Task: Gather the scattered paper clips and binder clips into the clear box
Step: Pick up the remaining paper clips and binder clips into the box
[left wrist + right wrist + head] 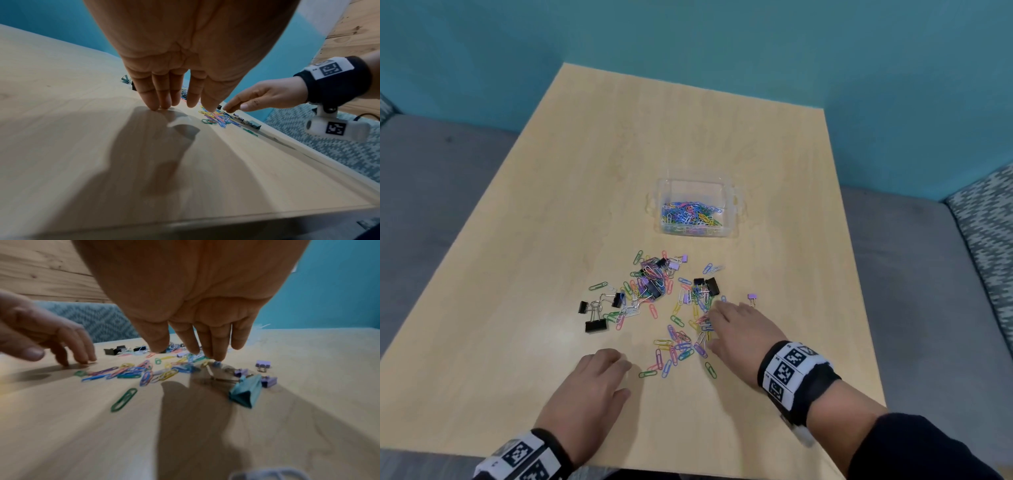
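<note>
My left hand (589,387) rests fingertips-down on the bare surface (517,274), fingers straight, holding nothing; my right hand (739,332) lies spread, relaxed, over scattered paper clips (674,346). Beyond these, black binder clips (595,324) lie among more clips. Farthest stands the clear box (697,209), partly filled with clips.

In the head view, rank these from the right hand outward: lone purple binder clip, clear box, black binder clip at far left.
From the right hand:
1. Lone purple binder clip, just beyond its fingers.
2. Black binder clip, far left of the scatter.
3. Clear box, farther up the table.
</note>
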`<state>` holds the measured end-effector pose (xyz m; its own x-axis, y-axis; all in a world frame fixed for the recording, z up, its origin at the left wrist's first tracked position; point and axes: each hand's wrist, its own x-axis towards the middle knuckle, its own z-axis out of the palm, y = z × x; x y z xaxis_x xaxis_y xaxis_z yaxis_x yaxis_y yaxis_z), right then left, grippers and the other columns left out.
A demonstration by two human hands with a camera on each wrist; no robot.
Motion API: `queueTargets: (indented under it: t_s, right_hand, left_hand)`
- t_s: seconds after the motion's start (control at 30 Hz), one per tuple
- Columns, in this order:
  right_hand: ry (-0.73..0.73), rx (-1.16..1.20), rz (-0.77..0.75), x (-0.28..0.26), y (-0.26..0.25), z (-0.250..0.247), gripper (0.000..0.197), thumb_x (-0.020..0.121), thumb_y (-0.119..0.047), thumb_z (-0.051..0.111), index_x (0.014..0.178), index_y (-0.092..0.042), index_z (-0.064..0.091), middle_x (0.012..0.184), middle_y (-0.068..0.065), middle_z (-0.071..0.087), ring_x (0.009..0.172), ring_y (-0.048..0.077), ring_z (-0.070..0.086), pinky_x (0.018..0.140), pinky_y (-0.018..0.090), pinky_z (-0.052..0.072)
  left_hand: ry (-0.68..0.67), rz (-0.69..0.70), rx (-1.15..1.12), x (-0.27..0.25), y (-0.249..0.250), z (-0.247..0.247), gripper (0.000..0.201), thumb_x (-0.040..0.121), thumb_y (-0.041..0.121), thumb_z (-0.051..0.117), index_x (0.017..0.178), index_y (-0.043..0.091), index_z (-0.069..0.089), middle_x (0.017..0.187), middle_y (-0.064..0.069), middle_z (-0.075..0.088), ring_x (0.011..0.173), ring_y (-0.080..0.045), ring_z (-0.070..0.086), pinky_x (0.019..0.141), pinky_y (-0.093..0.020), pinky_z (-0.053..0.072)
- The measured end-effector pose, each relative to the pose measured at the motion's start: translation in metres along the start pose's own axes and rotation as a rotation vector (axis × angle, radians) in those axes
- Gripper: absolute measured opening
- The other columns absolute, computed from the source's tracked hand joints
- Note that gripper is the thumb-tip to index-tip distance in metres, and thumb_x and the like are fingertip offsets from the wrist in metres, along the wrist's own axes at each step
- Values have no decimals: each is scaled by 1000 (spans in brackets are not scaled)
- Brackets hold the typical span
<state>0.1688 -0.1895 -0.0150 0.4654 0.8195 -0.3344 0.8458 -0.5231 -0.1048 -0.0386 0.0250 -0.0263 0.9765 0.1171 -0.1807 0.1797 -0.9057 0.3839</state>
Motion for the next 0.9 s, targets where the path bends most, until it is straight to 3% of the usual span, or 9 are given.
queueTargets:
  t_s: [0.1,0.2,0.3,0.4,0.53,0.7,0.9]
  right_hand:
    - [130,-2,-7,9,7,-2,30,91,-33,48,106,-9,58,110,11,57,93,30,58,93,43,43]
    - [152,-46,-58,15,7,0,19,87,-26,56,94,-9,62,100,12,61,86,31,60,84,43,47]
    - [167,-43,-8,23,10,-5,28,79,-17,64,106,-9,63,119,15,61,107,33,59,95,47,47]
    - [97,-22,34,32,16,-12,41,82,-11,51,123,-9,53,136,15,49,125,33,45,108,47,34]
    - [26,-1,83,24,21,-13,52,86,-9,40,138,-11,38,150,10,33,139,28,28,115,43,19]
    - [-52,-75,120,17,21,-7,72,86,-12,40,151,-17,8,160,5,6,146,29,5,116,52,8]
    - [-98,-14,196,18,27,-9,70,88,-11,38,152,-16,8,160,0,7,147,26,-1,117,50,4]
  left_hand:
    - [-5,10,16,0,0,0,38,78,38,42,104,20,62,106,1,58,86,-21,58,82,-26,36]
    - [-10,-1,25,1,0,-2,39,78,39,41,104,21,63,106,3,58,87,-19,58,80,-23,39]
    - [-7,3,39,0,2,-2,40,78,40,41,104,21,64,105,3,58,88,-19,58,78,-27,49]
    - [-8,8,39,-1,1,-1,41,78,39,41,104,19,65,105,2,59,89,-20,58,78,-28,52]
    - [3,-3,41,-1,0,0,38,77,38,43,103,21,63,104,3,57,87,-19,57,79,-25,45]
    - [15,0,55,-2,-2,2,32,71,31,60,102,22,63,103,2,58,86,-20,57,75,-27,51]
    - [13,10,90,-1,-2,1,34,76,37,44,102,23,62,103,4,58,85,-19,57,78,-26,46]
